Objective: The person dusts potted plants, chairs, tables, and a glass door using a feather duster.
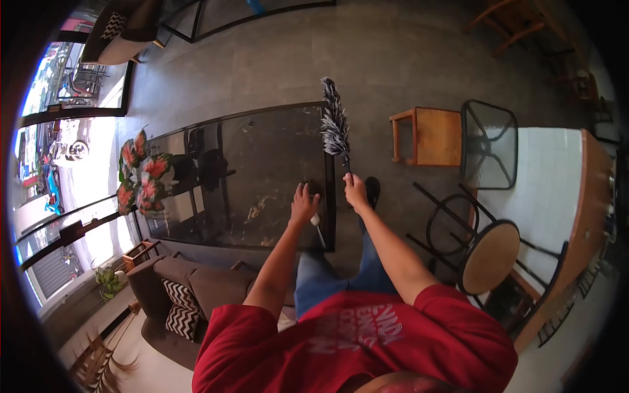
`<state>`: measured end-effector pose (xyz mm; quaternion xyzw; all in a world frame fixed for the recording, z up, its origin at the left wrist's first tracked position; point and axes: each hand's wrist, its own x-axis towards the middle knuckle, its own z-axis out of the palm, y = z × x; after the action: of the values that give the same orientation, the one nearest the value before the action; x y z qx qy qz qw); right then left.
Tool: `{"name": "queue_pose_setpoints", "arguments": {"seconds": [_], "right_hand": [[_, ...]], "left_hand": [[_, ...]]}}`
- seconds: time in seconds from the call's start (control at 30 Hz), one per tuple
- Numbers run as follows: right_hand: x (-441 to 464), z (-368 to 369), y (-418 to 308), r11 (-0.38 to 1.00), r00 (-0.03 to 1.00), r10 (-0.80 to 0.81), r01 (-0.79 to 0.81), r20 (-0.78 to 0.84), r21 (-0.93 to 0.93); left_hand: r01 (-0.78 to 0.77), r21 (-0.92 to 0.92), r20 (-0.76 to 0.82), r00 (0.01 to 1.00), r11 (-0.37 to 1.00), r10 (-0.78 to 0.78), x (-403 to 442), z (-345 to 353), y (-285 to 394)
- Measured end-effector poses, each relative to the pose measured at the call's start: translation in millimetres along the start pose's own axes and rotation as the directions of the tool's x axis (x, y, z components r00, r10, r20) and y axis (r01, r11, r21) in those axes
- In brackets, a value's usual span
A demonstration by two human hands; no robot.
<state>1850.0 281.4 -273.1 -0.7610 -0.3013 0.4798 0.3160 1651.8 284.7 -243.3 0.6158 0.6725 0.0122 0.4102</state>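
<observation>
My right hand (356, 192) is wrapped round the dark handle of a fluffy grey-and-black duster (335, 124). The duster's head points away from me, along the right edge of a low glossy black table (255, 150). Over the near right part of that table is my left hand (304, 205), fingers spread and holding nothing. Whether it rests on the surface or hovers I cannot tell. Just beside it lies a small white thing with a thin pale stick (316, 221), its kind unclear.
Red-and-green potted foliage (147, 173) stands at the table's left end. A brown sofa (209, 288) with a zigzag cushion (181, 309) is at lower left. To the right are a wooden stool (438, 136), a glass-topped table (490, 144) and a round-seated stool (489, 257).
</observation>
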Motion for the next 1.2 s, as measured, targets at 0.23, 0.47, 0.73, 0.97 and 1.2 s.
{"name": "queue_pose_setpoints", "arguments": {"seconds": [0.23,0.47,0.73,0.97,1.2], "right_hand": [[116.0,-22.2,-14.7,0.999,0.98,0.035,-0.041,0.194,0.027],[158.7,1.1,60.8,0.97,0.99,-0.062,0.089,0.126,-0.224],[163.1,28.2,95.1,0.954,0.997,0.043,-0.021,0.066,-0.299],[150.0,16.2,108.4,0.92,0.985,0.131,-0.079,0.11,-0.383],[100.8,6.2,146.0,0.903,0.975,0.171,-0.098,0.142,-0.418]], "left_hand": [[-0.013,0.449,-0.349,0.918,0.893,0.189,107.9,73.8,58.2],[0.034,0.481,-0.359,0.919,0.876,0.162,121.1,83.8,54.7],[0.021,0.476,-0.372,0.91,0.879,0.18,124.9,87.1,46.5],[0.024,0.453,-0.393,0.903,0.891,0.176,123.2,86.3,46.0],[-0.006,0.467,-0.435,0.869,0.884,0.236,118.1,87.9,46.2]]}}
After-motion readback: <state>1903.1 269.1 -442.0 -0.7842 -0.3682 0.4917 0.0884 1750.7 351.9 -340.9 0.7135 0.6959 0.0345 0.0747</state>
